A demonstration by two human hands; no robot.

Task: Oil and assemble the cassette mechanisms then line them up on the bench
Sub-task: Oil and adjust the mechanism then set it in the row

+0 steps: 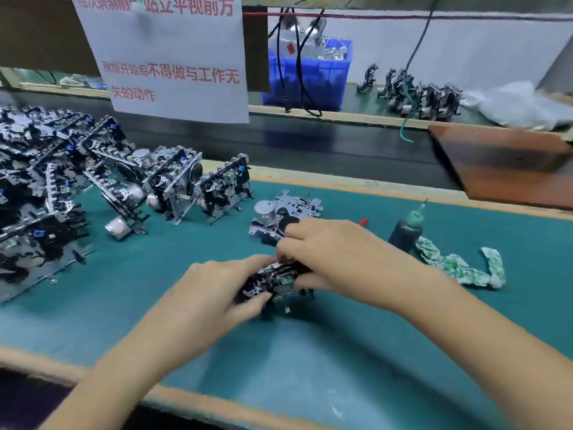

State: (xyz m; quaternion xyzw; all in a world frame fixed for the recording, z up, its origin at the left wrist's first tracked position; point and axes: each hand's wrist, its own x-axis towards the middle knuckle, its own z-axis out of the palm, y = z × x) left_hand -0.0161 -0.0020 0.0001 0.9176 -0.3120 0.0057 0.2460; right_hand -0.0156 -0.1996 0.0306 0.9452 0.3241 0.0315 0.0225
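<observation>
- left hand (pixel 217 287) comes in from below, fingers curled, thumb tucked under them
- right hand (pixel 335 252) reaches across, fingers bent down just above the left fingers, both forearms bare

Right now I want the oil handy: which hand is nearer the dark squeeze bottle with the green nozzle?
Right. The right hand grips the held cassette mechanism just left of the dark squeeze bottle; the left hand is farther left, holding the mechanism's other end.

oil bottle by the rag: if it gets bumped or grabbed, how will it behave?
The oil bottle stands upright with a narrow green nozzle on top, so it probably tips easily. It rests against the crumpled rag, which may cushion it on that side. Its round body would likely roll once down.
</observation>
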